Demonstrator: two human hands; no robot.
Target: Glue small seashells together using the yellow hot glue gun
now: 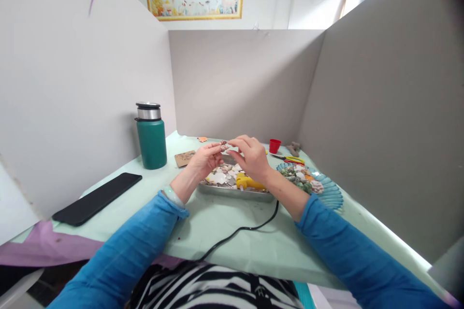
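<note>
Above a metal tray (235,194) of shells, my left hand (207,158) pinches a small reddish-white shell piece (224,145) between thumb and fingertips. My right hand (250,155) is just right of it, its index fingertip at the piece's edge and its thumb lower and apart from the fingers. Whether the right fingers grip the piece is too small to tell. Inside the tray lie pale shells (222,177) and a yellow glue gun (248,182), partly under my right hand and wrist. A black cord (246,228) runs from the tray toward the table's front edge.
At the left are a green bottle (151,142) and a black flat case (99,198). A brown card (184,158) sits behind the left hand. On the right are a blue plate (331,192) with shells and stones, yellow-handled scissors (292,160) and a red cup (274,146). Grey panels surround the table.
</note>
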